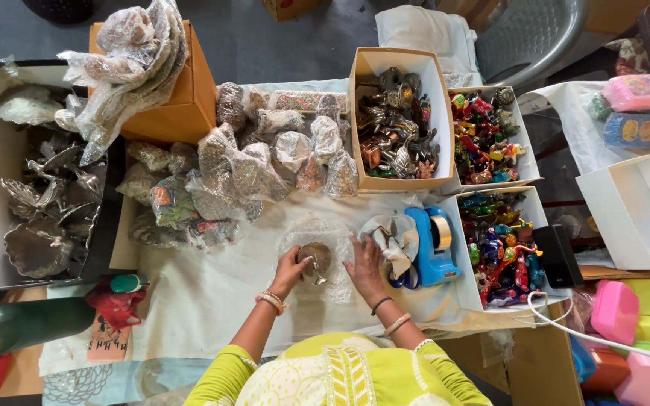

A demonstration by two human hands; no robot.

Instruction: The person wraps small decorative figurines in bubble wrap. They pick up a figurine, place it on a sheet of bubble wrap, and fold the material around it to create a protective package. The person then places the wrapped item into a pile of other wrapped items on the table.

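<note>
Small brass-coloured ornament (314,259) sits at the middle of the white-clothed counter (212,301), on a sheet of clear plastic wrap (325,233) spread flat beneath it. Left hand (291,269) has its fingers curled around the ornament's left side, holding it. Right hand (362,263) lies spread on the plastic just right of the ornament, fingers extended and pressing the sheet down, gripping nothing that I can see.

Progress, judged from the layout: the ornament is bare, plastic not yet drawn up around it, so this piece looks only begun. Behind it a heap of wrapped bundles (250,165) lies on the counter, seemingly finished pieces. An open box of unwrapped metal figures (396,128) stands beyond the right hand, with two trays of coloured figurines (490,188) beside it; plenty appears left to do.

Just right of the right hand: a crumpled cloth (393,237), a blue tape dispenser (430,244), scissors' handles (400,280) partly under it. Far left, a box of silver leaf-shaped dishes (47,203).
</note>
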